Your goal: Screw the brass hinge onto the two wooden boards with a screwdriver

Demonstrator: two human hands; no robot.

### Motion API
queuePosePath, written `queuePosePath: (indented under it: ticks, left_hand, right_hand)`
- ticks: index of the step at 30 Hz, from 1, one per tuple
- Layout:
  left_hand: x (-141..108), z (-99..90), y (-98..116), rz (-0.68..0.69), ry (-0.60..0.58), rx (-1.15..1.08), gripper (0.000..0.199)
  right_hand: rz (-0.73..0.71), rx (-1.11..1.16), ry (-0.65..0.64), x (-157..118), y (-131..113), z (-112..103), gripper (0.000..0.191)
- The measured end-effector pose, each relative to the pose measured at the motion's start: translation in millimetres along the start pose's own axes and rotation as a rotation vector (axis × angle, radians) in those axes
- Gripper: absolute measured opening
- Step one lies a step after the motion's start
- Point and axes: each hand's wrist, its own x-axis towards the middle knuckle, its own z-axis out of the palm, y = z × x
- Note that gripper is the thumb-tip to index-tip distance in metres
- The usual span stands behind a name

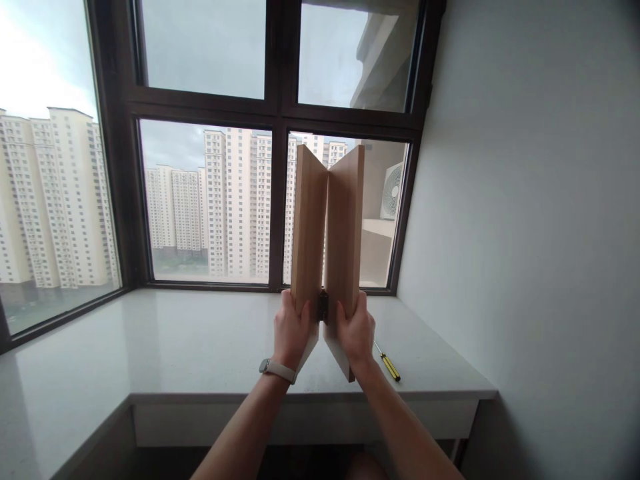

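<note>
Two light wooden boards stand upright in front of me, joined by a dark hinge (pixel 323 306) and folded part way into a V. My left hand (pixel 292 328) is closed around the outer edge of the left board (pixel 309 227), thumb on its inner face. Around the outer edge of the right board (pixel 344 227) my right hand (pixel 356 328) is closed in the same way. A screwdriver (pixel 389 365) with a yellow and black handle lies on the white counter just right of my right hand. The fingers behind the boards are mostly hidden.
Below the boards runs a white counter (pixel 200 347), its front edge close to my forearms. Dark-framed windows (pixel 278 200) rise behind it, with tall buildings outside. A plain pale wall (pixel 525 200) bounds the right side. On my left wrist sits a watch (pixel 277 369).
</note>
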Motion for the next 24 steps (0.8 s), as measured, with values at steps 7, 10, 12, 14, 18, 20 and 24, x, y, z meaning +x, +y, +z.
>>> queuePosePath:
  ticks: [7, 10, 12, 14, 18, 20, 24]
  left_hand:
    - [29, -39.5, -31, -0.038, -0.058, -0.250, 0.037]
    - [37, -48.8, -48, -0.100, -0.193, -0.404, 0.049]
    - [36, -50.7, -60, -0.147, -0.261, -0.475, 0.056]
    - [33, -49.4, -71, -0.210, -0.316, -0.544, 0.062]
    - [21, -40.1, -93, -0.369, -0.386, -0.602, 0.068]
    - [15, -33.8, -104, -0.438, -0.412, -0.607, 0.069]
    - [3, -18.9, -132, -0.588, -0.435, -0.647, 0.068]
  right_hand:
    - [0.064, 0.388, -0.117, 39, 49, -30, 0.054]
    - [0.138, 0.542, -0.238, 49, 72, -37, 0.064]
    - [0.226, 0.617, -0.331, 50, 87, -39, 0.068]
    - [0.311, 0.676, -0.403, 46, 101, -39, 0.069]
    - [0.493, 0.770, -0.532, 32, 127, -31, 0.066]
    - [0.564, 0.790, -0.595, 25, 139, -24, 0.062]
    - [0.666, 0.767, -0.653, 15, 163, -6, 0.061]
